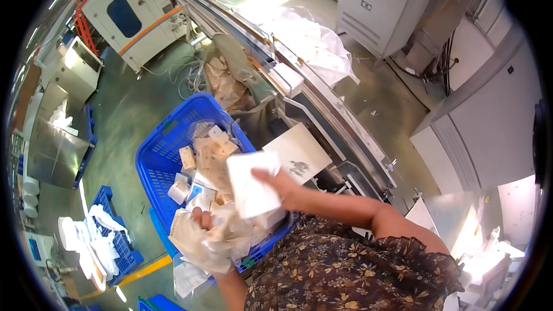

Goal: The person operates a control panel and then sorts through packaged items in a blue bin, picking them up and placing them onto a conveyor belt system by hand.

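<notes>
My right hand (279,185) grips a white rectangular pack (249,181) above a blue plastic basket (151,164). The pack is slightly blurred, so I cannot tell what it is made of. My left hand (203,217) is closed on crumpled translucent plastic wrapping (193,242) at the basket's near side. Much of that hand lies behind the wrapping; only some fingertips and the forearm show. Inside the basket are several small white and cream packs (187,158) among loose plastic film.
Right of the basket, a conveyor line (328,106) runs away toward a white machine (124,14). A white plate (296,152) lies at its near end. Grey cabinets (374,8) stand at the right. A sack (224,83) of wrapping sits behind the basket. Blue pallet (129,256) at left.
</notes>
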`<state>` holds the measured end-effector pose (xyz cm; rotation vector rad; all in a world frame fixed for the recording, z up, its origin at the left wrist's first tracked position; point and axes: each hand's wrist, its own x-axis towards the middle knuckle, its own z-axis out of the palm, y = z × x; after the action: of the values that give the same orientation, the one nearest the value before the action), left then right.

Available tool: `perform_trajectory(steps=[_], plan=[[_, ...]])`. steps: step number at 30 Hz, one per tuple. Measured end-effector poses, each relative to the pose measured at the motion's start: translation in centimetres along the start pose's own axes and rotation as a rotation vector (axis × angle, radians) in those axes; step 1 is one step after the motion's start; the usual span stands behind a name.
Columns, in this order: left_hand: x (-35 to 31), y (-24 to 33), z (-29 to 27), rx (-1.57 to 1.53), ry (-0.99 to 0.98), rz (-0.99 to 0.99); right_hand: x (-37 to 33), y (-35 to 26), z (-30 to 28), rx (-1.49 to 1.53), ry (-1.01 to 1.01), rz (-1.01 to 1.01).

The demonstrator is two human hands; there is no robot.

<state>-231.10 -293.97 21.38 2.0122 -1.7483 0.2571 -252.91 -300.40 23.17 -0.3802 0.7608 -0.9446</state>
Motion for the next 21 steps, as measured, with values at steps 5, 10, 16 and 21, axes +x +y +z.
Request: perform_trajectory(steps=[5,10,16,21], plan=[[-4.7,-2.9,9.0,-0.284,-0.214,-0.021,0.1,-19.1,-1.3,-0.595,0.487,-1.331],[-11.4,-2.4,16.0,0.029,-1.15,0.006,12.1,-40.7,-8.4,-1.068,0.921,-1.896],[-14.5,-5.8,19.4,0.162,-1.258,-0.22,33.7,-23.3,-1.8,-1.761,0.008,-1.177],[-9.4,-2.9,14.8,0.053,-1.177,-0.182,39.2,7.2,-1.5,-2.16,-1.079,-0.5]])
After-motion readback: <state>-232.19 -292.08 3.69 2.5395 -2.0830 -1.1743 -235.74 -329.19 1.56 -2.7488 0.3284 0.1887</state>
